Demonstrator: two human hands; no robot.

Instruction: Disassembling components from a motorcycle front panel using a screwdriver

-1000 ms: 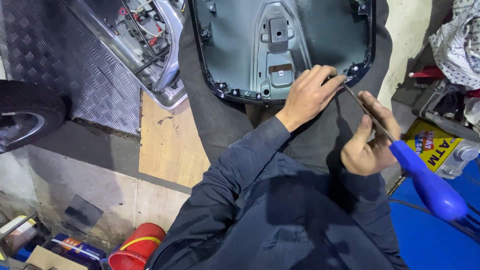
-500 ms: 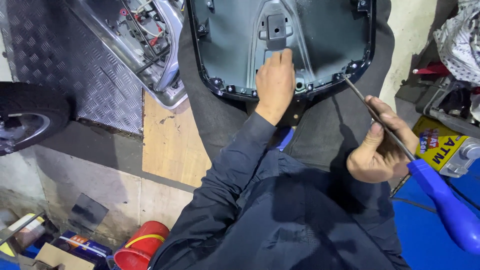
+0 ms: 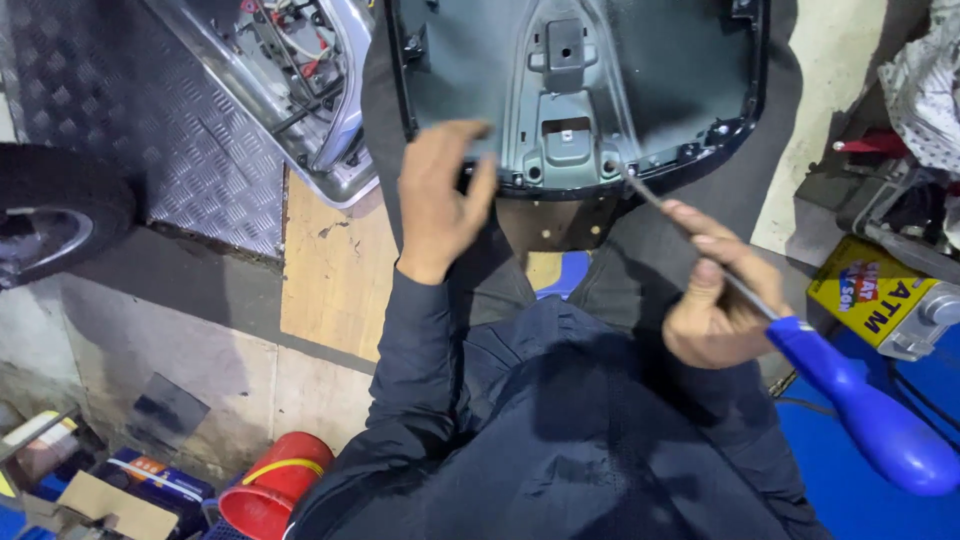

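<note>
The dark grey plastic panel (image 3: 600, 90) lies inner face up across the person's knees, its near rim toward the body. The right hand (image 3: 715, 300) is closed around the metal shaft of a blue-handled screwdriver (image 3: 800, 350), gripping well forward of the handle, with the tip resting at a small hole on the panel's near rim. The left hand (image 3: 440, 200) hovers at the panel's near-left edge, fingers loosely curled, pinching nothing I can make out. With the grip so far up the shaft and the panel barely steadied, the tip could skid off and gouge the plastic or jab the left hand.
</note>
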